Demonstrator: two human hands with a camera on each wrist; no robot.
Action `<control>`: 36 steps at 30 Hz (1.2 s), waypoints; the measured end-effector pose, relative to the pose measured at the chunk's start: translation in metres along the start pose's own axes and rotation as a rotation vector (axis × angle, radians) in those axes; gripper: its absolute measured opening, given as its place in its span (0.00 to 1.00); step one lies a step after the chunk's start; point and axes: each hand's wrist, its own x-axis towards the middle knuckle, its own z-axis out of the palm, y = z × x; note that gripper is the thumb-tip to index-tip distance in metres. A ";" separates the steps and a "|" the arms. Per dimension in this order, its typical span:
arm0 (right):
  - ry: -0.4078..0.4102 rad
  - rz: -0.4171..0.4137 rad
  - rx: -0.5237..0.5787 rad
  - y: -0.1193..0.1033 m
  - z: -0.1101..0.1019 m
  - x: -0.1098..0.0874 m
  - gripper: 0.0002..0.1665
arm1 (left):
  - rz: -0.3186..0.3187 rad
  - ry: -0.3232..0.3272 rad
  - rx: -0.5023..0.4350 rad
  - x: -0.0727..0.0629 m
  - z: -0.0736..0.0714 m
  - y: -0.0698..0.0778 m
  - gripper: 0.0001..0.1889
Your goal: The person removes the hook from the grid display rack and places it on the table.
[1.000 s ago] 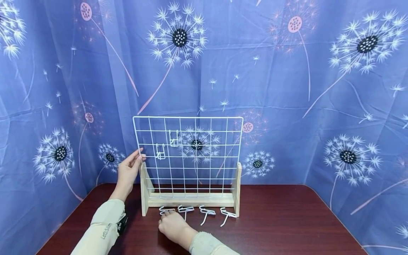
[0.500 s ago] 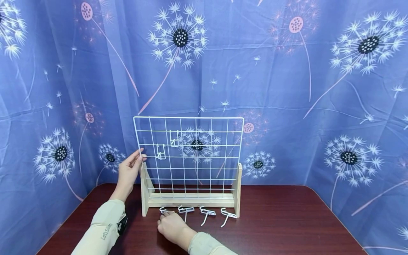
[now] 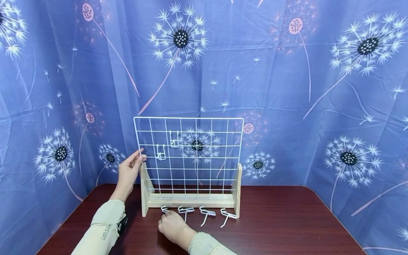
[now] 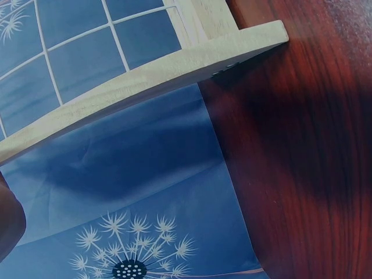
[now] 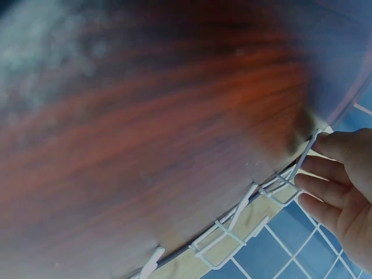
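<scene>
A white wire grid panel (image 3: 204, 168) stands upright in a wooden stand (image 3: 191, 202). My left hand (image 3: 128, 171) grips the panel's left edge, thumb in front, just above the wooden upright. Low in front of the stand, my right hand (image 3: 173, 226) pinches the leftmost white wire hook (image 5: 285, 189) by its prong between thumb and fingers; in the head view the hand covers most of this hook. Beside it lie three more hooks, a near one (image 3: 186, 210), a middle one (image 3: 207, 212) and a right one (image 3: 228, 215).
Two wire hooks hang on the panel, an upper one (image 3: 174, 139) and a lower one (image 3: 160, 152). Everything stands on a dark red wood table (image 3: 280, 219). Behind and at both sides hangs a blue dandelion-print curtain (image 3: 274, 88).
The leftmost hook has turned slightly under my right hand, so less of it shows. My right hand has barely shifted, and my left hand stays on the panel's edge.
</scene>
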 end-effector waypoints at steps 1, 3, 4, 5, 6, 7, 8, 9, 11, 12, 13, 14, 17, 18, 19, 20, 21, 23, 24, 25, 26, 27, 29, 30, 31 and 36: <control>0.004 0.000 0.003 0.000 0.000 0.000 0.05 | 0.002 0.000 -0.001 0.000 0.000 0.000 0.18; 0.015 -0.002 0.003 0.000 0.000 -0.001 0.05 | 0.004 0.001 -0.002 0.000 0.000 0.000 0.18; 0.021 -0.004 0.003 0.000 -0.001 -0.001 0.04 | 0.003 0.002 -0.003 0.000 -0.001 0.000 0.18; 0.029 -0.003 0.002 -0.001 -0.001 -0.001 0.04 | 0.002 0.004 -0.003 0.000 -0.001 0.000 0.18; 0.034 -0.004 0.000 -0.001 -0.002 -0.001 0.04 | 0.000 0.006 -0.001 0.000 -0.001 0.000 0.18; 0.039 -0.006 -0.003 -0.001 -0.003 -0.002 0.04 | -0.003 0.008 0.003 0.000 -0.001 0.000 0.18; 0.042 -0.006 -0.005 -0.001 -0.003 -0.002 0.03 | -0.005 0.009 0.007 0.000 -0.001 0.000 0.18; 0.042 -0.005 -0.004 -0.001 -0.004 -0.002 0.03 | -0.006 0.009 0.011 0.000 -0.002 0.000 0.18; 0.033 -0.003 0.009 0.000 -0.007 -0.002 0.03 | -0.003 0.008 0.013 0.000 -0.002 0.000 0.18; 0.026 -0.003 0.020 0.000 -0.008 -0.002 0.03 | 0.000 0.007 0.015 0.000 -0.002 0.000 0.18; 0.024 0.000 0.034 0.001 -0.010 -0.002 0.03 | 0.004 0.006 0.016 0.001 -0.002 0.000 0.18; 0.022 0.004 0.049 0.003 -0.012 -0.002 0.03 | 0.006 0.005 0.015 0.001 -0.002 -0.001 0.18; 0.049 0.020 0.092 0.008 -0.017 -0.001 0.02 | 0.011 0.004 0.012 0.001 -0.002 -0.001 0.18; 0.065 0.031 0.110 0.010 -0.019 0.000 0.03 | 0.010 0.004 0.010 0.001 -0.002 -0.001 0.18; 0.086 0.043 0.125 0.012 -0.021 0.000 0.03 | 0.007 0.003 0.009 0.001 -0.001 -0.001 0.18; 0.109 0.057 0.140 0.015 -0.023 0.000 0.04 | 0.004 0.003 0.010 0.001 -0.001 -0.001 0.18; 0.130 0.073 0.161 0.018 -0.025 0.000 0.05 | -0.001 0.002 0.010 0.001 -0.001 -0.001 0.18; 0.171 0.103 0.206 0.025 -0.028 0.001 0.05 | -0.010 0.003 0.014 0.000 0.000 0.000 0.18; 0.189 0.119 0.230 0.029 -0.029 0.002 0.05 | -0.015 0.003 0.017 0.000 0.000 0.001 0.18; 0.207 0.131 0.250 0.034 -0.031 0.002 0.04 | -0.020 0.003 0.022 0.000 0.000 0.001 0.18; 0.219 0.145 0.273 0.038 -0.033 0.003 0.03 | -0.024 0.003 0.025 0.000 0.000 0.001 0.18; 0.230 0.159 0.298 0.043 -0.034 0.004 0.02 | -0.027 0.004 0.027 -0.001 0.000 0.002 0.18; 0.254 0.189 0.343 0.053 -0.036 0.005 0.05 | -0.027 0.008 0.030 -0.001 0.001 0.002 0.18; 0.265 0.208 0.367 0.058 -0.038 0.006 0.07 | -0.027 0.008 0.030 -0.001 0.001 0.002 0.18; 0.282 0.226 0.386 0.063 -0.039 0.006 0.09 | -0.027 0.009 0.033 -0.001 0.001 0.002 0.18; 0.404 0.298 0.484 0.082 -0.045 0.006 0.12 | -0.021 0.016 0.038 0.000 0.000 0.001 0.18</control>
